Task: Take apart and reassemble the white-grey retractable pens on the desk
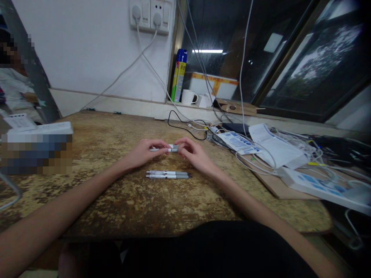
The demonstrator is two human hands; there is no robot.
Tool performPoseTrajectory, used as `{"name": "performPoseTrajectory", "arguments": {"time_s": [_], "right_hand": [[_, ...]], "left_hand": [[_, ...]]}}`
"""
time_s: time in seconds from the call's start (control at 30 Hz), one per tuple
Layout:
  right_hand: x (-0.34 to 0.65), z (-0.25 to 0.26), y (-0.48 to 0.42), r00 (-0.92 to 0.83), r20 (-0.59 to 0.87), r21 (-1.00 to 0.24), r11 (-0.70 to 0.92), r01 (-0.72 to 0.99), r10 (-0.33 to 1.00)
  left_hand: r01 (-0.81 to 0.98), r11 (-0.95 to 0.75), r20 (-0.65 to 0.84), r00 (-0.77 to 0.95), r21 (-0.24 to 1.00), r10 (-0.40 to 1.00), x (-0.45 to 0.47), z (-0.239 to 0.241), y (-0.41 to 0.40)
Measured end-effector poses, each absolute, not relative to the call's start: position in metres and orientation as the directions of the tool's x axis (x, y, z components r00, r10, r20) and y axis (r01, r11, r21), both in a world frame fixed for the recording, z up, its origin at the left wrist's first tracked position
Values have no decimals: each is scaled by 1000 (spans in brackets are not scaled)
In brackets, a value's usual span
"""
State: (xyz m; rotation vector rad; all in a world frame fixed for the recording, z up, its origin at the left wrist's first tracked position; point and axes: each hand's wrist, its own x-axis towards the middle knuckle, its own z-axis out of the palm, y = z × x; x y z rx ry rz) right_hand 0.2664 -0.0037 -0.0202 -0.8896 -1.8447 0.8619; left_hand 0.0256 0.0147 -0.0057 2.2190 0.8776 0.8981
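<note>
Above the middle of the worn wooden table (121,208), my left hand (143,153) and my right hand (193,153) face each other with fingers curled in. Between their fingertips is a white and grey pen (173,150), lying crosswise. Both hands are closed on it, the left at its left part and the right at its right end. Whether a second pen lies against it I cannot tell, since fingers cover much of it. Nearer to me, a small row of similar pens (168,175) lies side by side on the tabletop, dark tips pointing right.
To the right lie tangled cables (266,164), printed paper packets (239,142) and a white power strip (313,185). Another power strip (55,127) is at left. A spray can (179,75) and a white mug (189,97) stand on the sill. A person (16,85) is at far left.
</note>
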Motion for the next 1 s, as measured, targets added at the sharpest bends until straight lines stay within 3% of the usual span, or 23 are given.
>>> {"name": "performPoseTrajectory", "arguments": {"time_s": [0.37,0.5,0.73,0.87,1.0], "right_hand": [[267,-19,-8,-399,394,-825,510,243,828],[265,-16,-12,-390,339,-871,442,214,856],[264,-15,-4,-321,381,-904,422,64,867],[258,-19,-9,-440,334,-916,396,56,834],[256,-25,-11,-475,336,-907,415,70,813]], "left_hand": [[332,-609,377,550,720,745,25,-5,16],[347,-590,379,512,729,770,25,1,12],[361,-398,259,375,843,890,25,4,12],[163,-318,262,292,934,920,24,-3,17],[2,-298,274,383,955,882,28,-6,19]]}}
